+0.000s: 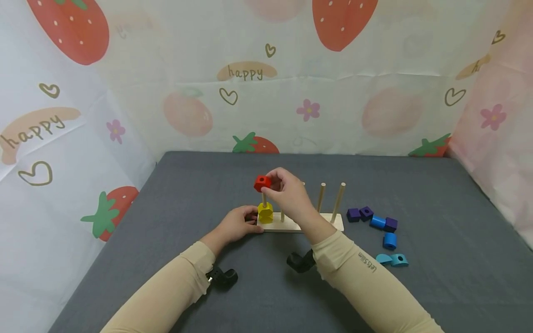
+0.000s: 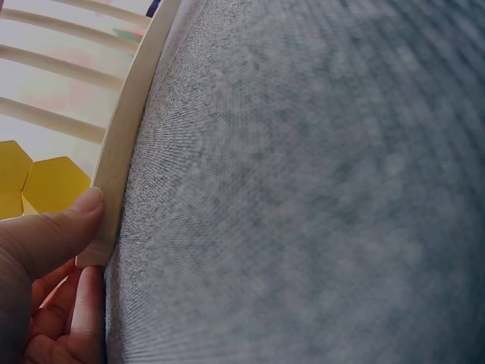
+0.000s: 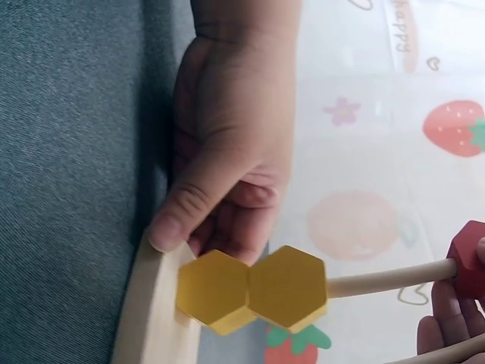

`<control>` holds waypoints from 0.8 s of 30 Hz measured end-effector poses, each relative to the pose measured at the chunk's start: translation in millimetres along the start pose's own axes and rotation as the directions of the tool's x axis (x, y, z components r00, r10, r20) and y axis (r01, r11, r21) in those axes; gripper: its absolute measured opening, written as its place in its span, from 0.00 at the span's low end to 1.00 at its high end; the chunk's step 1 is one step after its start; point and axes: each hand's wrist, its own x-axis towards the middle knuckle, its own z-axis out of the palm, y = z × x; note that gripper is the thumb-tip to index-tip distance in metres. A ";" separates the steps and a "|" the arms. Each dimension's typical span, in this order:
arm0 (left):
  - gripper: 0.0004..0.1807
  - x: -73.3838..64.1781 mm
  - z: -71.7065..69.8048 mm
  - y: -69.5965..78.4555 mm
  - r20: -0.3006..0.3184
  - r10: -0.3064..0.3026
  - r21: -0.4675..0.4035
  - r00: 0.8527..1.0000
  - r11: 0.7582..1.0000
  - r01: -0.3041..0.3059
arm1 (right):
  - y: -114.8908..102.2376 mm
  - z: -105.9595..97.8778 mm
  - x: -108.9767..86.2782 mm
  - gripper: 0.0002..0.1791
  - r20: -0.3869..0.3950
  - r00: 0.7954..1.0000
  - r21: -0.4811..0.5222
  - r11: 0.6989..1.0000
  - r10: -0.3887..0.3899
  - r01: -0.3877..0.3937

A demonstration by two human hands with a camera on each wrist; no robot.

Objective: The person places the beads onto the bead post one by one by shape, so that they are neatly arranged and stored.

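Note:
A wooden peg board (image 1: pixel 300 226) with several upright pegs stands mid-table. Two yellow hexagonal blocks (image 1: pixel 265 213) are stacked on its leftmost peg. My right hand (image 1: pixel 287 189) pinches a red hexagonal block (image 1: pixel 262 183) at the top of that same peg. In the right wrist view the red block (image 3: pixel 467 258) meets the peg's tip, above the yellow blocks (image 3: pixel 288 288). My left hand (image 1: pixel 236 225) grips the left end of the board, the thumb (image 2: pixel 85 208) on its edge, as the left wrist view shows.
Right of the board lie purple blocks (image 1: pixel 353 214), blue cylinder-like blocks (image 1: pixel 389 241) and light blue rounded blocks (image 1: pixel 399 260). A grey cloth (image 1: pixel 187 185) covers the table. Printed curtains (image 1: pixel 354 115) rise behind it and at both sides.

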 end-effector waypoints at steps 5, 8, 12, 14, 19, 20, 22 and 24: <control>0.26 0.4 0.8 -0.7 -0.003 0.008 -0.005 1.000 1.000 -0.008 | 3.4 3.1 -1.8 0.12 -0.022 1.000 0.012 1.000 -0.023 0.023; 0.26 0.2 1.0 -0.8 -0.005 0.008 -0.003 1.000 1.000 -0.008 | 4.9 4.8 -2.3 0.12 -0.034 0.999 0.017 1.000 -0.024 0.024; 0.26 -0.2 0.7 -0.6 -0.007 0.009 0.005 1.000 1.000 -0.009 | 7.8 7.3 -2.6 0.13 -0.046 0.999 0.015 1.000 -0.017 0.018; 0.26 -0.2 0.6 -0.6 -0.008 0.009 0.009 1.000 1.000 -0.009 | 8.7 8.4 -3.0 0.15 -0.054 0.998 0.021 1.000 -0.015 0.016; 0.26 -1.0 0.0 0.4 -0.006 0.005 0.012 1.000 1.000 -0.005 | 11.5 10.8 -5.2 0.20 -0.069 0.998 0.043 0.999 0.014 -0.011; 0.26 -1.1 0.0 0.4 -0.005 0.003 0.014 1.000 1.000 -0.003 | 12.3 11.3 -5.9 0.20 -0.071 0.997 0.049 0.999 0.025 -0.022; 0.26 -1.1 0.1 0.5 -0.004 0.000 0.015 1.000 1.000 0.000 | 15.7 12.7 -6.3 0.21 -0.071 0.997 0.055 0.998 0.042 -0.039; 0.25 -0.9 0.3 0.3 -0.006 0.000 0.012 1.000 1.000 0.000 | 18.8 14.0 -6.3 0.20 -0.068 0.996 0.066 0.996 0.063 -0.058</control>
